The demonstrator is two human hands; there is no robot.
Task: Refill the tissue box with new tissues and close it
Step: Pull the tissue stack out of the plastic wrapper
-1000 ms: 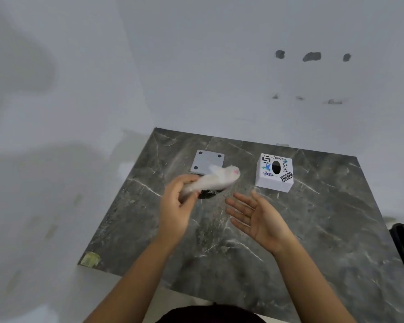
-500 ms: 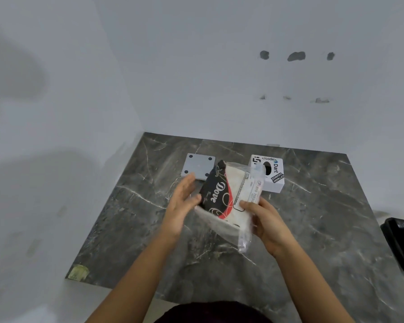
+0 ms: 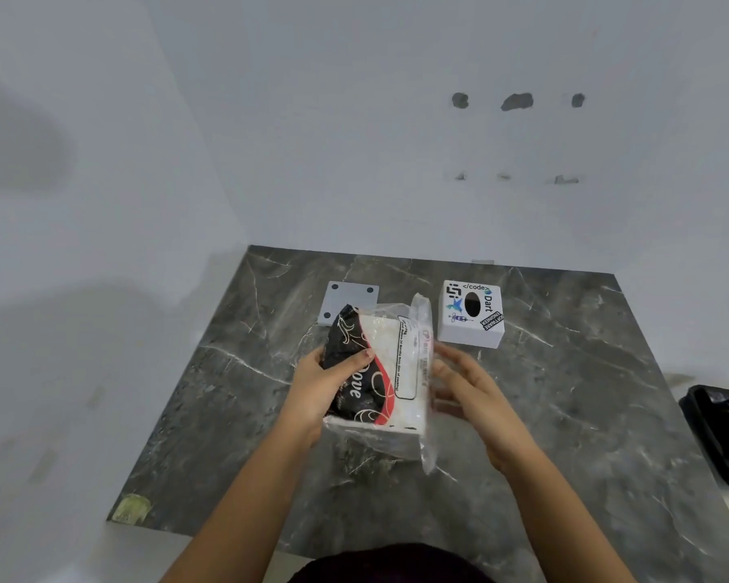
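Observation:
A clear plastic pack of white tissues [image 3: 386, 372], printed black and red, is held above the dark marble table [image 3: 565, 414]. My left hand [image 3: 325, 393] grips its left side, thumb across the black print. My right hand [image 3: 468, 385] touches the pack's right edge with its fingers spread behind the loose plastic. The white tissue box [image 3: 472, 313], covered in stickers and with a dark oval slot on top, stands on the table just beyond my right hand. A flat grey square plate [image 3: 350, 298] with black corner dots lies to the box's left, partly hidden by the pack.
White walls enclose the table at the back and on the left. A black bin with a liner [image 3: 724, 431] stands off the table's right edge. A yellowish patch [image 3: 133, 507] marks the near left corner.
A second ago my left hand alone held the pack, blurred, and my right hand was open beside it. Now both hands are on the pack and it sits lower and closer to me.

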